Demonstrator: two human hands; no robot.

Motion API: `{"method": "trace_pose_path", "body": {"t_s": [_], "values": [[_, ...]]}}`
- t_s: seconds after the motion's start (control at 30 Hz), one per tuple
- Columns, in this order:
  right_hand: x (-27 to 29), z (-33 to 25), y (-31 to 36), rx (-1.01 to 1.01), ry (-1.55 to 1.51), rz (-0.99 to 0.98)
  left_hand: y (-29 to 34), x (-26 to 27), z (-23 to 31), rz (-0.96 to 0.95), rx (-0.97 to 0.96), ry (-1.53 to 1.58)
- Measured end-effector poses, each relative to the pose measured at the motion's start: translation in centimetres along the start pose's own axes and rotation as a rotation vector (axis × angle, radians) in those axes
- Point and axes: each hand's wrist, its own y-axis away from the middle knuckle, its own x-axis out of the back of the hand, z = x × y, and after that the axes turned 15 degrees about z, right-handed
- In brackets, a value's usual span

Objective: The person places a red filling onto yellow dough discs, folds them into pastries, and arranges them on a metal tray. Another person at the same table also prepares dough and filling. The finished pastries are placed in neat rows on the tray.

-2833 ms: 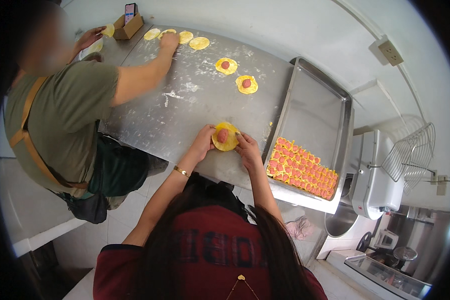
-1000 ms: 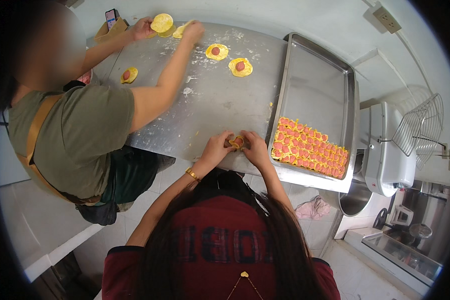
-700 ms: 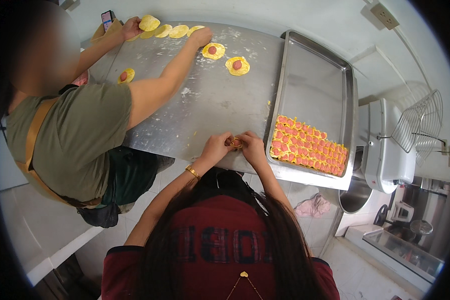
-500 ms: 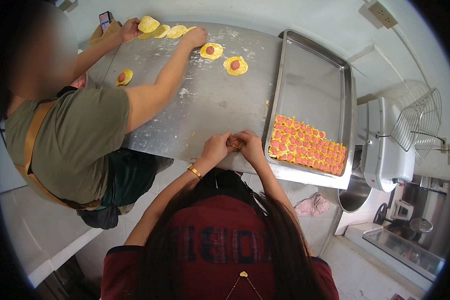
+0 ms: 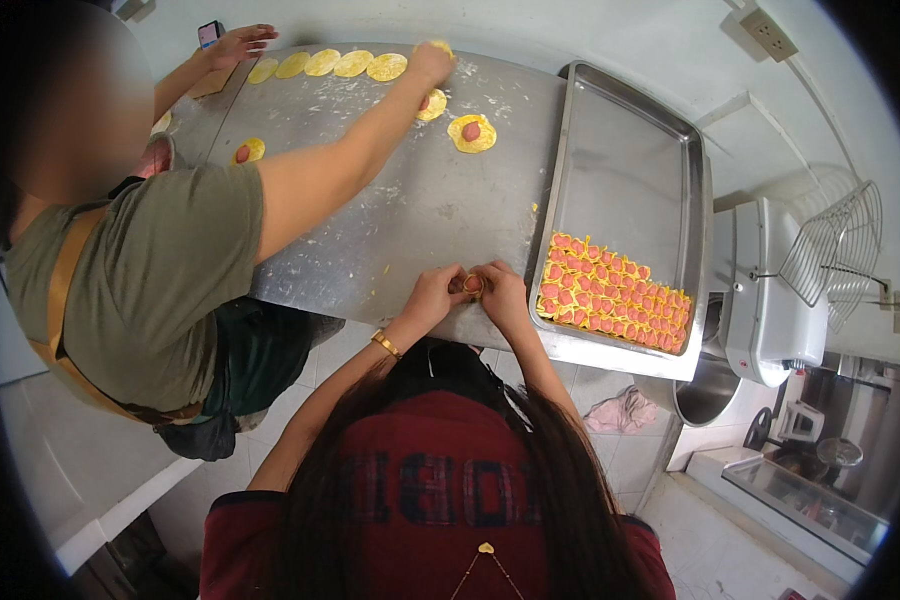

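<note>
Between the fingertips of my left hand (image 5: pixel 436 300) and my right hand (image 5: pixel 501 294) is a small open-topped dumpling (image 5: pixel 473 286), its pink filling facing up inside a yellow wrapper. Both hands are closed around its sides, over the near edge of the steel table (image 5: pixel 440 210). Farther off on the table lies a flat yellow wrapper with a ball of filling (image 5: pixel 472 132). Another filled wrapper (image 5: pixel 431 105) is partly covered by a co-worker's forearm. Just right of my right hand, rows of finished dumplings (image 5: pixel 610 292) fill the near part of a metal tray (image 5: pixel 625 160).
A co-worker (image 5: pixel 140 260) stands at my left, one arm across the table, that hand (image 5: pixel 432 64) at a yellow wrapper. Plain wrappers (image 5: pixel 353 64) lie in a row along the far edge. One more filled wrapper (image 5: pixel 249 151) lies at left. A white machine (image 5: pixel 770 290) stands right.
The co-worker's reaching hand has moved right along the far edge with a wrapper; their other hand has let go of a wrapper and drawn back left. In my fingers the dumpling's filling shows more.
</note>
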Motion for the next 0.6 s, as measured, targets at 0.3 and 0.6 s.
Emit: {"method": "trace_pose_path", "body": {"t_s": [0.3,0.6], "values": [[0.1,0.2,0.3,-0.039,0.061,-0.062,-0.2,-0.2,-0.6,0.066,-0.092,0.107],[0.7,-0.6,1.1,-0.043,0.13,0.012,-0.3,-0.3,-0.7,0.074,-0.237,0.043]]}}
